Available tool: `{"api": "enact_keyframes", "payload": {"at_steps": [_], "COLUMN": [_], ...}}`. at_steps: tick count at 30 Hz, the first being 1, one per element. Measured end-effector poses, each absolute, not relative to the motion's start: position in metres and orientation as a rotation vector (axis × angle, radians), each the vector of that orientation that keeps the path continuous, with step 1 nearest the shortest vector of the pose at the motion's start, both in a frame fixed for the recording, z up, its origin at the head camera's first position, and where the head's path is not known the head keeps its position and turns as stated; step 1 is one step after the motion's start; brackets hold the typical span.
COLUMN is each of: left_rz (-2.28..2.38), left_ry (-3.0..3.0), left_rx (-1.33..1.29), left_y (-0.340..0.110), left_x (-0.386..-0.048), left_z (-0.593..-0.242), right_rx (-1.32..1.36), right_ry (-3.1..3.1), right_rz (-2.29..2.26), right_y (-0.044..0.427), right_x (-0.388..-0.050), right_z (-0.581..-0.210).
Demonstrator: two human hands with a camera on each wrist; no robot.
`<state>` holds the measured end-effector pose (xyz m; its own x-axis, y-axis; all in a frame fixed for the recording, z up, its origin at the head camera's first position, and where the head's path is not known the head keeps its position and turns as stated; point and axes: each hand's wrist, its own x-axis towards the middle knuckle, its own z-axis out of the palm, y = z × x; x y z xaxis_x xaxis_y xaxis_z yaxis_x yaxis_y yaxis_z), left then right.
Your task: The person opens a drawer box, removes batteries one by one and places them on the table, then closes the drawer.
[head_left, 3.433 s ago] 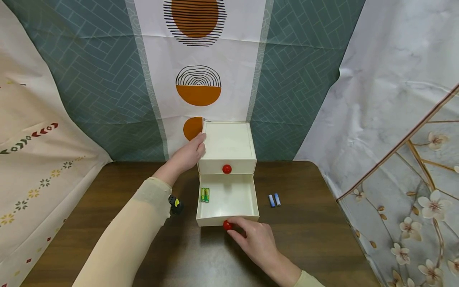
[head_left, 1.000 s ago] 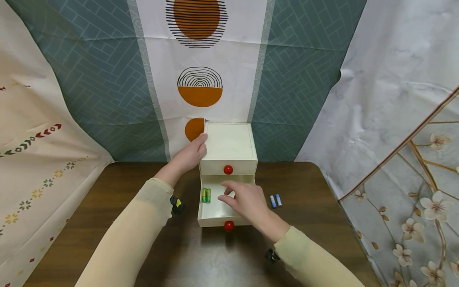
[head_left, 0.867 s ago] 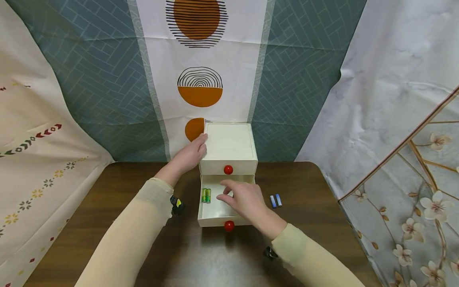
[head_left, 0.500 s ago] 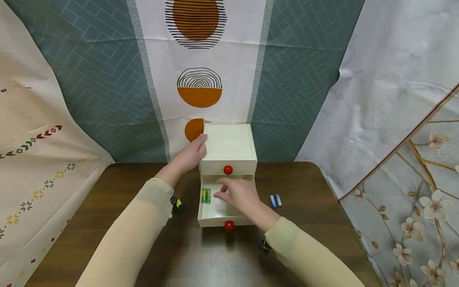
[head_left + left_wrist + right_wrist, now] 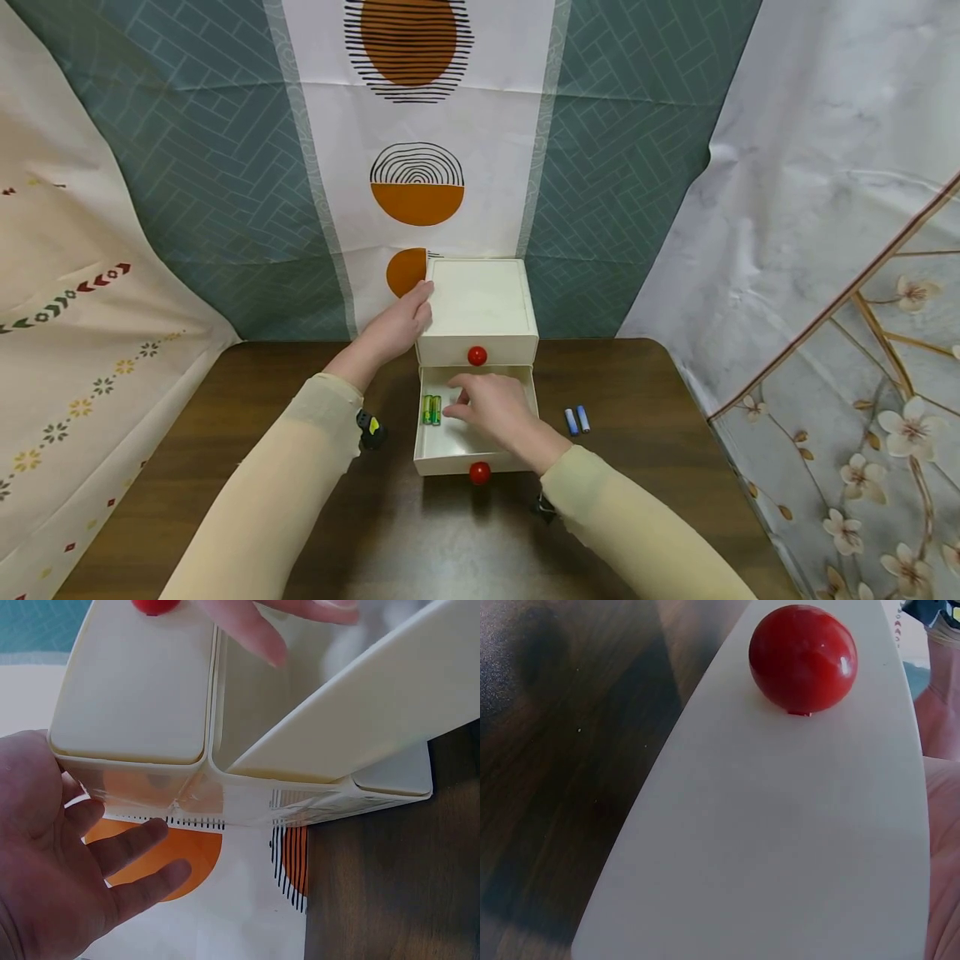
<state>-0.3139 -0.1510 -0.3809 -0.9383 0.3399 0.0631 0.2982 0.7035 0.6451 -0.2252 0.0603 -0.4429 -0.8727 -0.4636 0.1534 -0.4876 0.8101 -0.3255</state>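
Observation:
A white mini chest of drawers [image 5: 480, 296] has its lower drawer [image 5: 446, 450] pulled out; the upper one stays closed. My left hand [image 5: 393, 329] rests against the chest's upper left side, and its fingers spread loosely in the left wrist view. Over the lower drawer is my right hand [image 5: 495, 408], thumb and index finger apart, holding nothing. Two green batteries [image 5: 432, 410] lie side by side at the drawer's left, just beyond the right fingertips. The drawer's red knob [image 5: 802, 660] fills the top of the right wrist view.
Two blue-and-white batteries [image 5: 577, 420] lie on the dark wooden table [image 5: 637, 475], right of the drawer. Another red knob [image 5: 477, 356] is on the upper drawer. Patterned cloths hang behind and at both sides.
My right hand let go of the lower knob, moved up over the open drawer, then edged left towards the green batteries. The left hand stays on the chest.

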Motion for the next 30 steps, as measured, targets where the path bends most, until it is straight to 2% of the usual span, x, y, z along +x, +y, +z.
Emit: {"api": "enact_keyframes", "payload": {"at_steps": [30], "left_rz": [1.073], "left_ry": [2.829], "left_rx": [0.533], "left_y": [-0.152], "left_x": [-0.315], "left_z": [-0.382], "right_rx": [0.813], "right_ry": [-3.012], "right_rz": [0.447], "right_y": [0.039], "right_x": [-0.235], "right_z": [-0.455]}}
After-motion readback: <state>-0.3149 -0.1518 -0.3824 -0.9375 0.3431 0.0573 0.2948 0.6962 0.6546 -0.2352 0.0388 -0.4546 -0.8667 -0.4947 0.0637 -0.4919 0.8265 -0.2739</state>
